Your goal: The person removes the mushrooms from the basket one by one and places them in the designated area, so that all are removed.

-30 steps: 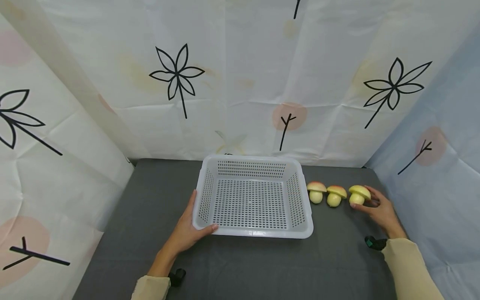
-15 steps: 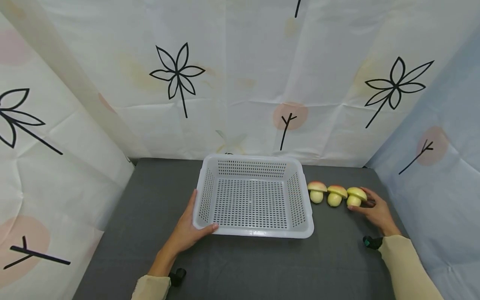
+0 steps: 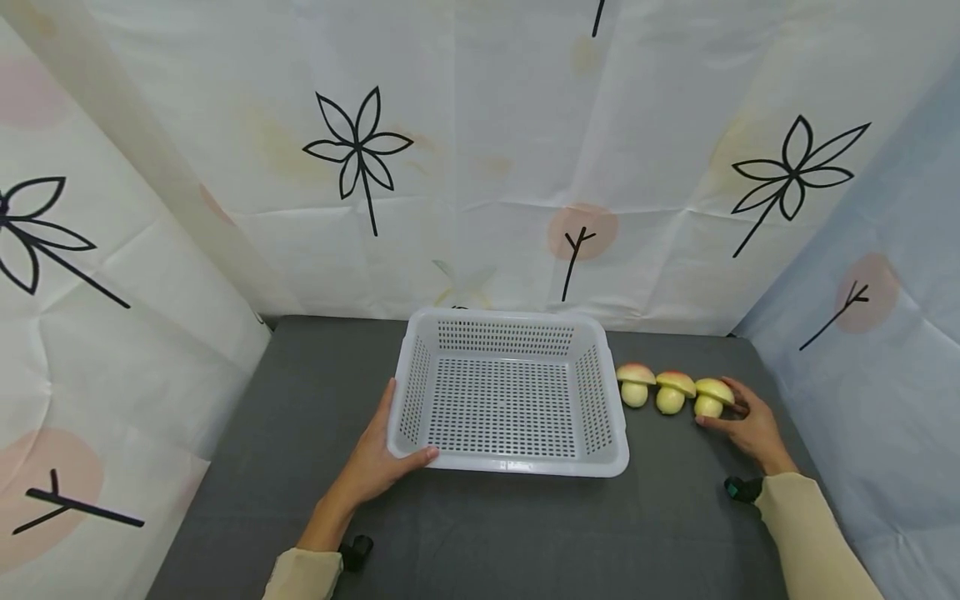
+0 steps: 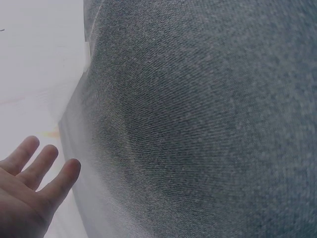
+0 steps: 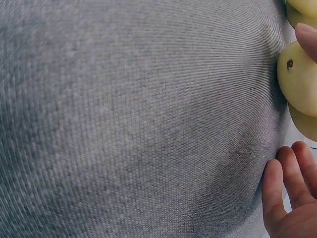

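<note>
A white perforated plastic basket (image 3: 498, 465) stands on the dark grey table. My left hand (image 3: 375, 460) rests at its near left corner, thumb over the front rim. The left wrist view shows that hand's fingers (image 4: 62, 183) straight and spread. To the right of the basket, two mushrooms (image 3: 635, 385) (image 3: 673, 392) with red-tinged yellow caps stand in a row. At the row's right end is a third, yellow mushroom (image 3: 708, 398). My right hand (image 3: 753, 429) pinches it between thumb and index finger. Its other fingers (image 5: 273, 183) stay apart from it.
Behind the table (image 3: 525, 533) hangs a white cloth wall (image 3: 487, 167) with leaf drawings. Further cloth walls close off the left (image 3: 97, 350) and right (image 3: 907, 400) sides. A dark wrist device (image 3: 742, 489) sits at the right cuff.
My right hand has moved the third mushroom left, right up to the second one, and it now sits slightly lower. The left hand and basket have stayed put.
</note>
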A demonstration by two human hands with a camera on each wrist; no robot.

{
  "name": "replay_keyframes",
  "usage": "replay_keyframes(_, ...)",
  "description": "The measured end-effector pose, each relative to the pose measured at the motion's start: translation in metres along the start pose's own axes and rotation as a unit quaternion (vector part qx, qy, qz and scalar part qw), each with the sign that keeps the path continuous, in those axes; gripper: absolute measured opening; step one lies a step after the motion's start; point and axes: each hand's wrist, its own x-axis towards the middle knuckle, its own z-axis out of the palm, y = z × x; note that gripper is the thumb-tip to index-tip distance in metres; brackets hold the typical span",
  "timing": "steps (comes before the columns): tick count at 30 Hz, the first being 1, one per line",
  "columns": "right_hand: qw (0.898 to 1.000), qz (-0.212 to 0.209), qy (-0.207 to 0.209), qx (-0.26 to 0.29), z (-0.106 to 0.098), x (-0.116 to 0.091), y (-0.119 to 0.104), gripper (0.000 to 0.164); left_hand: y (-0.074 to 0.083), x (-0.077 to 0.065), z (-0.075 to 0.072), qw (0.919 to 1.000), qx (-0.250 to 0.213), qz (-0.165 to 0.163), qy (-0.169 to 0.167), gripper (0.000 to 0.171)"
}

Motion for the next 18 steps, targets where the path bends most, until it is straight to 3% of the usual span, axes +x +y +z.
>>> replay_keyframes(6,1.0,0.003,-0.003,0.002,-0.001,0.001,0.0,0.101,-0.038,0.01,0.005,0.9998,0.011,0.009,0.011,0.129)
replay_keyframes(13,1.0,0.013,0.021,0.004,0.001,-0.004,-0.003,0.103,-0.037,0.01,0.001,0.9987,0.035,0.034,0.012,0.131)
replay_keyframes(18,0.996,0.008,0.089,-0.007,0.002,-0.012,-0.022,0.097,-0.031,0.006,-0.004,0.9926,0.116,0.026,0.027,0.126)
